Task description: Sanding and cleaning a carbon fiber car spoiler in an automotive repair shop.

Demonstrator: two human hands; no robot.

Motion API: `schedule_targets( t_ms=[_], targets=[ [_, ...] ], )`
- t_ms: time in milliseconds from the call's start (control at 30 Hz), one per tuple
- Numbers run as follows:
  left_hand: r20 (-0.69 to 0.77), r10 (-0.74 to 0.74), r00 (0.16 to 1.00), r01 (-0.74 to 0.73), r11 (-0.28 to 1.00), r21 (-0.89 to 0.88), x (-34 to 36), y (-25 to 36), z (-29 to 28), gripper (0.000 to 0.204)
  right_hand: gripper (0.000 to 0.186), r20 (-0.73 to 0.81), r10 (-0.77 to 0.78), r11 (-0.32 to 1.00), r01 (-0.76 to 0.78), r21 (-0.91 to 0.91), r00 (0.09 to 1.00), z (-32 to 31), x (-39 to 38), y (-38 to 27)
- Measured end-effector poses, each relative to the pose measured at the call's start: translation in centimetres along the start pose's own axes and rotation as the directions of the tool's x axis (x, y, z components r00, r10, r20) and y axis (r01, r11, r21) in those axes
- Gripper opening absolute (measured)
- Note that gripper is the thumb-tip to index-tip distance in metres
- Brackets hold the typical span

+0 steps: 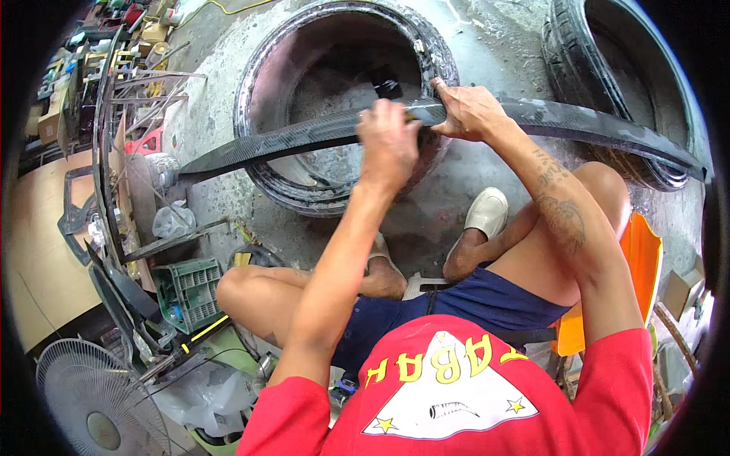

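A long, dark, curved strip (pixel 296 141) with a woven carbon-fibre pattern lies across two tires, from left to right in front of me. My right hand (pixel 470 112) grips it near its middle, thumb and fingers around its edges. Just left of that, my left hand (pixel 388 144) is on the strip with curled fingers, blurred by motion; whatever is under them is hidden. Beneath the strip's middle lies a big tire (pixel 266 182) with whitish dust on it. Its right part crosses a second tire (pixel 566 76).
At left stand a metal frame (pixel 114 152), a wooden board (pixel 46 251), a green crate (pixel 190 292) and a fan (pixel 99 403). An orange chair (pixel 639 273) is beside my right leg. A small black piece (pixel 385 82) shows inside the big tire.
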State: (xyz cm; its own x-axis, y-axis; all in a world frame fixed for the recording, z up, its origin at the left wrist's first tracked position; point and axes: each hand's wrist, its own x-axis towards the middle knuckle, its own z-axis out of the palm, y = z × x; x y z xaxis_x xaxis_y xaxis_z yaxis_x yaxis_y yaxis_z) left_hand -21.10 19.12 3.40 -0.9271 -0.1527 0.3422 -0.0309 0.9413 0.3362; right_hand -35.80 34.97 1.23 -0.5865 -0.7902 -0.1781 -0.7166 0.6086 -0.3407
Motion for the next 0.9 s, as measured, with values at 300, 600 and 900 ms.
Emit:
schedule_targets(
  t_ms=[300, 600, 900],
  targets=[
    [0.176, 0.145, 0.974, -0.110, 0.975, -0.190, -0.8, -5.3, -7.7, 0.031, 0.053, 0.110, -0.033, 0.998, 0.038, -0.047, 0.993, -3.6, -4.5, 5.5],
    [0.291, 0.335, 0.896, -0.253, 0.925, -0.285, 0.0, -5.0, -4.5, 0.038, 0.053, 0.078, -0.078, 0.996, 0.081, -0.042, 0.994, -2.8, -5.3, 5.4],
    [0.300, 0.477, 0.826, -0.370, 0.861, -0.350, 1.8, -3.2, -2.5, 0.042, 0.055, 0.048, -0.069, 0.997, 0.071, -0.034, 0.996, -1.9, -5.7, 6.4]
  ],
)
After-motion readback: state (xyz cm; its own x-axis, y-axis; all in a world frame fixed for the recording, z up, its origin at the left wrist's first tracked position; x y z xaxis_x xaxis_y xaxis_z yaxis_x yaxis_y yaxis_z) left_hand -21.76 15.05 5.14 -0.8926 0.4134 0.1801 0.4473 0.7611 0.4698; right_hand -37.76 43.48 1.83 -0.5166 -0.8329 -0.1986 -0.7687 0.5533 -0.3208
